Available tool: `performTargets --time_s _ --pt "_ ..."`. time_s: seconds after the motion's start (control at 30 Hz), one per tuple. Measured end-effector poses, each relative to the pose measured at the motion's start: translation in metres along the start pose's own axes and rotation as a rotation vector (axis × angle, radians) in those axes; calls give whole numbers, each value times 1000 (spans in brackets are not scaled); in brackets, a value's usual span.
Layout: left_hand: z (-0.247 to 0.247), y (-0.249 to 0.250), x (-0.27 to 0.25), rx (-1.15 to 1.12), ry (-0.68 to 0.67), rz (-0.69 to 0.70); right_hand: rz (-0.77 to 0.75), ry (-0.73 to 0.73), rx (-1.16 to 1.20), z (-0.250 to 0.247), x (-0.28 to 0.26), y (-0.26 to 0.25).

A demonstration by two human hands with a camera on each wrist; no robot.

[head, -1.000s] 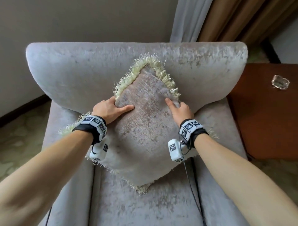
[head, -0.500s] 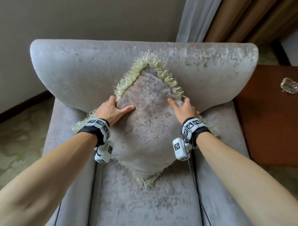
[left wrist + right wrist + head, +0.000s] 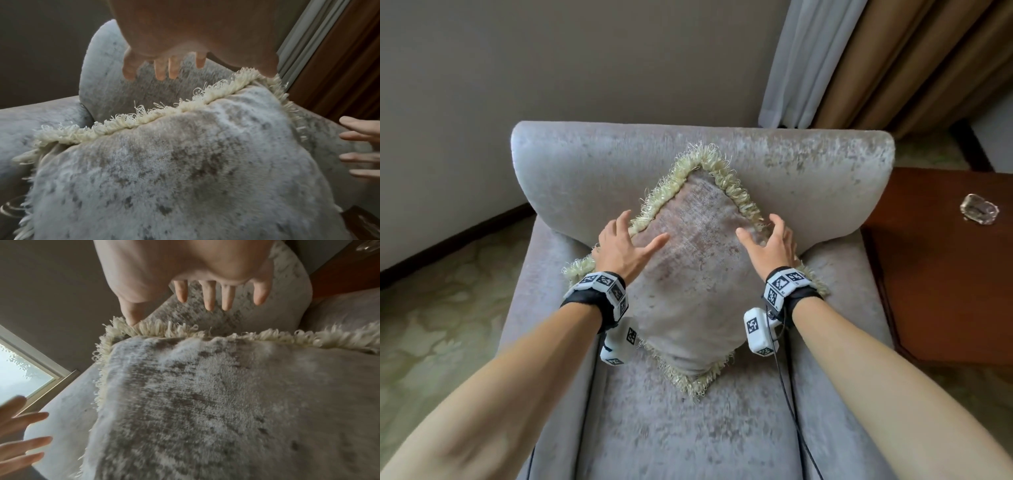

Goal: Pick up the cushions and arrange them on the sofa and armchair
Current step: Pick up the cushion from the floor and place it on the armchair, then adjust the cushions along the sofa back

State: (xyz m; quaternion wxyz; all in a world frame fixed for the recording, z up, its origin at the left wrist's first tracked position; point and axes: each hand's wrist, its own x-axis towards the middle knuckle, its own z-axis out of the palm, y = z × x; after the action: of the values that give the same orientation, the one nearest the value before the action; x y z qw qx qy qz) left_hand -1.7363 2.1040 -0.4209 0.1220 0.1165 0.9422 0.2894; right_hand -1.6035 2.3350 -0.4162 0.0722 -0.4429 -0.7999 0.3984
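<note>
A grey velvet cushion (image 3: 695, 274) with a cream fringe stands on one corner on the grey armchair (image 3: 808, 178), leaning against its backrest. My left hand (image 3: 625, 245) hovers over the cushion's upper left edge with fingers spread and holds nothing. Over the upper right edge my right hand (image 3: 770, 245) hangs the same way, fingers apart and off the fabric. In the left wrist view the left hand's fingertips (image 3: 160, 71) hang above the cushion (image 3: 174, 170) and its fringe. The right wrist view shows the right hand's fingertips (image 3: 209, 301) spread above the cushion (image 3: 205, 402).
A dark wooden side table (image 3: 941, 267) stands right of the armchair, with a glass ashtray (image 3: 980, 213) on it. Curtains (image 3: 859, 61) hang behind the chair at the right. A plain wall is behind, patterned carpet (image 3: 441, 308) on the left.
Both hands have let go of the cushion's upper edges and lifted off with fingers spread. The cushion stays propped against the backrest.
</note>
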Motion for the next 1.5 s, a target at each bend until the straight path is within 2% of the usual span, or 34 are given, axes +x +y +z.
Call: performTargets --time_s 0.13,0.27,0.6,0.87,1.1,1.3,1.5 --pt "-15 13 -30 -26 57 57 -23 4 -26 -21 -38 -6" --pt "-33 32 -56 -61 56 171 -34 45 5 -45 -76 -15" --pt "-72 81 -103 -112 -96 502 -10 241 -25 -100 -185 -28" --pt "-68 139 -159 -103 -237 787 122 438 -71 -157 -279 7" --pt "-41 216 -261 -123 -354 1012 289 679 -53 -225 -365 73" --pt "5 269 -382 -124 -459 1175 367 831 66 -281 -455 150" --pt "58 299 -518 -77 -564 1264 614 970 46 -335 -560 237"
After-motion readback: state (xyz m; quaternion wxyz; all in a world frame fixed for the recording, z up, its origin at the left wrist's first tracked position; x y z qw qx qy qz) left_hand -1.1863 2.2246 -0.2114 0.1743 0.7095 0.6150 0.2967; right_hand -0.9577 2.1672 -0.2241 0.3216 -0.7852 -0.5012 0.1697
